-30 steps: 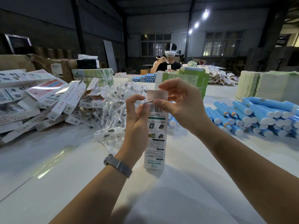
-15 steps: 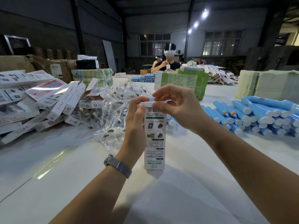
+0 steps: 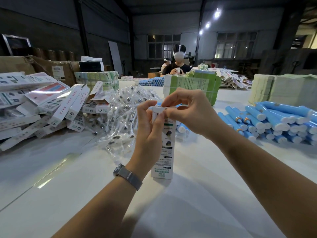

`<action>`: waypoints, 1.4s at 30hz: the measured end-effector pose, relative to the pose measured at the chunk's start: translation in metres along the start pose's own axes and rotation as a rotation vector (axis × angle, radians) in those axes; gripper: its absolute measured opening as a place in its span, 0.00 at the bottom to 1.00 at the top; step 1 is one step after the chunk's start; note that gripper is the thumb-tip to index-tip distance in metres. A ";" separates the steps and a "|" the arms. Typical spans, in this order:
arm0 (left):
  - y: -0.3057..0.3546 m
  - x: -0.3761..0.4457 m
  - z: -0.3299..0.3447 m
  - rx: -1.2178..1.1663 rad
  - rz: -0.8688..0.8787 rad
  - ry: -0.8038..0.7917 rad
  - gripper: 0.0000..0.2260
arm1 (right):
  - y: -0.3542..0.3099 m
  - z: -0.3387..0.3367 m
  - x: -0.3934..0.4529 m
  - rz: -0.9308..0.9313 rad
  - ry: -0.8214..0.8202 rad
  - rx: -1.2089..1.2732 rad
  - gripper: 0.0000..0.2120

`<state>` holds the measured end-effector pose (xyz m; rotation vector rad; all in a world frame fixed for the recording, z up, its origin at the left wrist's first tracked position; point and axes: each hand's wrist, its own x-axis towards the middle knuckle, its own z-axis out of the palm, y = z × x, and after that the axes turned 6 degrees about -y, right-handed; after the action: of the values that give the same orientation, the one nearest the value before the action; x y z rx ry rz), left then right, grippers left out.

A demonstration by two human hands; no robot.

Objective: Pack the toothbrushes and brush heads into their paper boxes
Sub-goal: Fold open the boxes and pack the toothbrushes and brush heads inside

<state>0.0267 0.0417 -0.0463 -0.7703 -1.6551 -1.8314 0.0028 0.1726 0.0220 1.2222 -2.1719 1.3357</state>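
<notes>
The tall white printed paper box (image 3: 163, 152) is showing a matt finish. The white table top (image 3: 60, 169) is reflecting light, glossy and smooth. The clear crinkled plastic sachets (image 3: 123, 117) are glinting. The grey watch strap (image 3: 130, 177) is looking like woven metal mesh.

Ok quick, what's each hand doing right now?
Left hand: fingers grip the upright paper box near its top.
Right hand: fingers pinch the box's top flap.

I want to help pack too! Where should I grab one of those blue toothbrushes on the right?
Probably around the round blue body, coming from above. The blue toothbrushes lie flat in a pile with white end caps facing you, so a top one's sides are free to pinch and lift.
</notes>
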 end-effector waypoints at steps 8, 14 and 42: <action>-0.007 -0.005 0.001 0.263 0.037 -0.068 0.35 | -0.001 0.003 -0.001 0.037 0.090 0.006 0.10; -0.006 -0.005 0.002 0.272 0.028 -0.057 0.39 | 0.001 0.002 0.001 0.010 0.103 0.015 0.10; -0.009 -0.005 0.001 0.286 0.083 -0.050 0.29 | 0.006 -0.012 0.000 0.039 -0.109 0.173 0.11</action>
<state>0.0233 0.0438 -0.0558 -0.7516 -1.8366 -1.4870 -0.0035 0.1838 0.0246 1.3517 -2.2018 1.5341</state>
